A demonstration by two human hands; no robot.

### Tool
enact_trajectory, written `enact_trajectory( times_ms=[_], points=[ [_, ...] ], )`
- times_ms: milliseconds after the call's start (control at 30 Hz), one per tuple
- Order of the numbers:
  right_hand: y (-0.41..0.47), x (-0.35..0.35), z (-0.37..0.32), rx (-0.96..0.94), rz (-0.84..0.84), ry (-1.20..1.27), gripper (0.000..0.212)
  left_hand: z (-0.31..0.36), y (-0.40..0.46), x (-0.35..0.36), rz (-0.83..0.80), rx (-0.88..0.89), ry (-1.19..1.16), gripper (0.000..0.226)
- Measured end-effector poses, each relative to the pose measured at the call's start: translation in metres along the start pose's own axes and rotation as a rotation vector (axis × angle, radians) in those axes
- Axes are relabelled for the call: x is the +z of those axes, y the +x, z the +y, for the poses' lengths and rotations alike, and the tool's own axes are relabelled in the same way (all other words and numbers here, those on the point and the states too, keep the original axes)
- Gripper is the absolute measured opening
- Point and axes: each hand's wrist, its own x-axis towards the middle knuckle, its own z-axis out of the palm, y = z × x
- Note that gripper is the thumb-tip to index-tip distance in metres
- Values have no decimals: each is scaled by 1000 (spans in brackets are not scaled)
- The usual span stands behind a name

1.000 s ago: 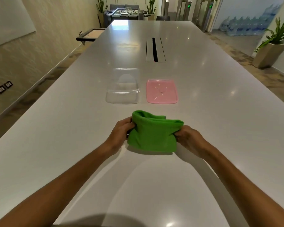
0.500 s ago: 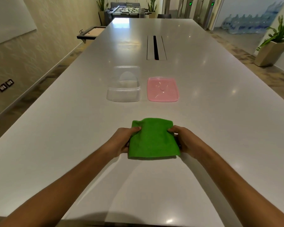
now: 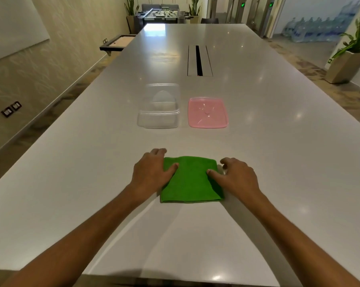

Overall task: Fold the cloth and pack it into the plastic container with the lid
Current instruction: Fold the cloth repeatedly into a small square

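Left hand (image 3: 152,170) and right hand (image 3: 235,177) lie spread, palms down, on the folded green cloth (image 3: 190,181). Clear container (image 3: 158,119) and pink lid (image 3: 207,112) sit beyond on the bench (image 3: 71,162).

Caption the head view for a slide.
Both hands, left hand and right hand, press a folded green cloth flat before a clear container and pink lid.

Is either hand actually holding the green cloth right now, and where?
Neither lifts it. The left hand and right hand press flat on the folded green cloth at its left and right edges.
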Motion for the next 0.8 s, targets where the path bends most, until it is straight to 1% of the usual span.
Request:
enact_trajectory(
  times_ms=[67, 133, 200, 300, 433, 533, 667, 733, 800],
  points=[
    [-1, 1, 0, -98, 27, -26, 65, 3, -3, 5, 2, 178, -47, 61],
    [-2, 2, -2, -202, 31, -54, 60, 5, -5, 10, -83, 298, -47, 62],
    [-2, 5, -3, -293, 30, -71, 54, 6, -6, 17, -168, 380, -3, 63],
    [-3, 9, -4, -413, 16, -102, 48, 6, -6, 25, -203, 460, 97, 67],
    [-2, 16, -2, -522, -65, -154, 49, 2, -5, 32, -240, 461, 171, 73],
    [-3, 23, 1, -509, -107, -177, 50, 1, -5, 35, -278, 441, 166, 73],
    [0, 26, 1, -504, -132, -201, 51, 0, -6, 38, -273, 440, 169, 72],
    [4, 24, 0, -505, -132, -181, 51, 0, -4, 37, -284, 426, 117, 72],
    [11, 19, -2, -492, -130, -120, 50, -1, 1, 35, -283, 371, -6, 70]
  ],
)
